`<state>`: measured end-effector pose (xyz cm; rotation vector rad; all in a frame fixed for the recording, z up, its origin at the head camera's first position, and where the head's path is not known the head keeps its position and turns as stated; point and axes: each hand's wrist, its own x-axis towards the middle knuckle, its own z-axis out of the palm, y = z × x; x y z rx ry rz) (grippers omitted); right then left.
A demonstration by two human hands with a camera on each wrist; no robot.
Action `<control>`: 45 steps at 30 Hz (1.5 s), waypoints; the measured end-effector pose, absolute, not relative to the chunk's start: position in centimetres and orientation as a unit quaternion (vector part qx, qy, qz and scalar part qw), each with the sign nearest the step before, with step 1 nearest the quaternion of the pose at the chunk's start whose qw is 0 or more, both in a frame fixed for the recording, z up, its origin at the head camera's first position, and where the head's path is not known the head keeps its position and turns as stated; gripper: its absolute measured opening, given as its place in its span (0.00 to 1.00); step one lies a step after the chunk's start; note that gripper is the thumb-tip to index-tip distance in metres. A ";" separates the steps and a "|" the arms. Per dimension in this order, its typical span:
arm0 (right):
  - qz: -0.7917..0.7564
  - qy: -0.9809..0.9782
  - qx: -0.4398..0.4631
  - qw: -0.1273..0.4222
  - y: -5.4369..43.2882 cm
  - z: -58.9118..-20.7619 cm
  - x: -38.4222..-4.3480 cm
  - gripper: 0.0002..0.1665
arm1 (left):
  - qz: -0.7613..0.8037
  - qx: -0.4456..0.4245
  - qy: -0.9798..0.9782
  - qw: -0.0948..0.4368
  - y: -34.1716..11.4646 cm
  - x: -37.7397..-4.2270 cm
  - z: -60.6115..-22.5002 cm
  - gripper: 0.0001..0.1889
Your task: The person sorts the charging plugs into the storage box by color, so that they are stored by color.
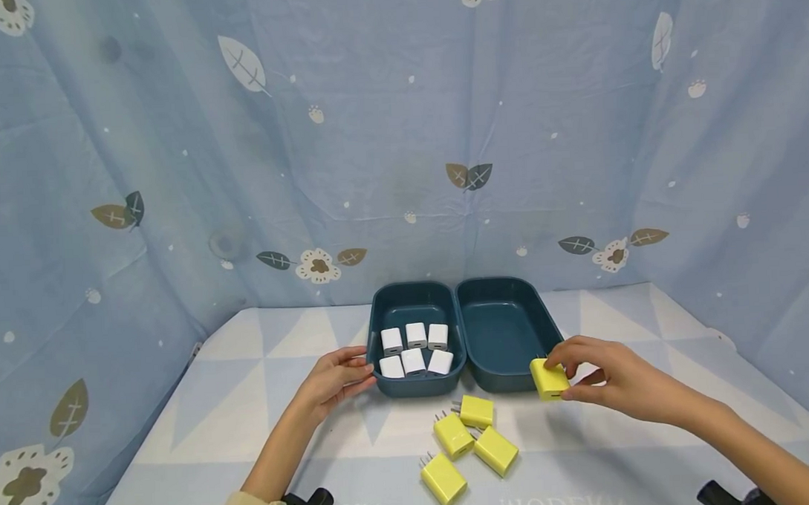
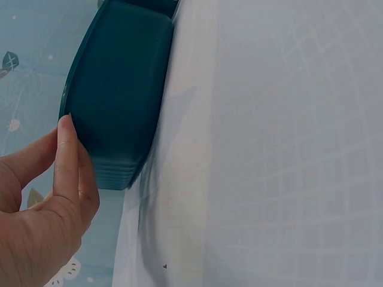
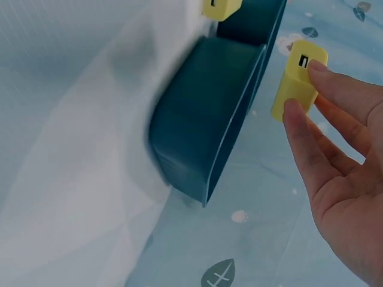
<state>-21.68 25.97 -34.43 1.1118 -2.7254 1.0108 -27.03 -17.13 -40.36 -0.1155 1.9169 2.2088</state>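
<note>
My right hand (image 1: pixel 616 375) pinches a yellow charger plug (image 1: pixel 549 380) between thumb and fingers, over the near right corner of the right-hand dark teal bin (image 1: pixel 509 373). In the right wrist view its USB port faces the camera. My left hand (image 1: pixel 333 380) holds the rim of the left-hand teal bin (image 1: pixel 419 388) at its near left corner; the left wrist view shows the fingertips at that rim. Several white charger plugs (image 1: pixel 413 361) lie in two rows in the left bin. The right bin shows a bare floor.
Several yellow charger plugs (image 1: pixel 495 451) lie loosely on the patterned tablecloth (image 1: pixel 250 421) in front of the bins, metal prongs pointing away to the left. The bins stand side by side near the blue curtain (image 1: pixel 400 134) at the back.
</note>
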 end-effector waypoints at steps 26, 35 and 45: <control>0.293 -0.888 0.353 0.040 23.6 -36.2 -27.9 0.21 | 0.755 -0.041 0.646 0.105 -17.1 -26.8 -40.6 0.27; 0.302 -0.881 0.363 0.027 22.1 -37.5 -29.6 0.19 | 0.755 -0.039 0.646 0.106 -17.1 -26.9 -40.5 0.27; 0.284 -0.890 0.355 0.010 20.4 -38.4 -30.7 0.18 | 0.750 -0.038 0.652 0.104 -17.2 -26.8 -40.5 0.27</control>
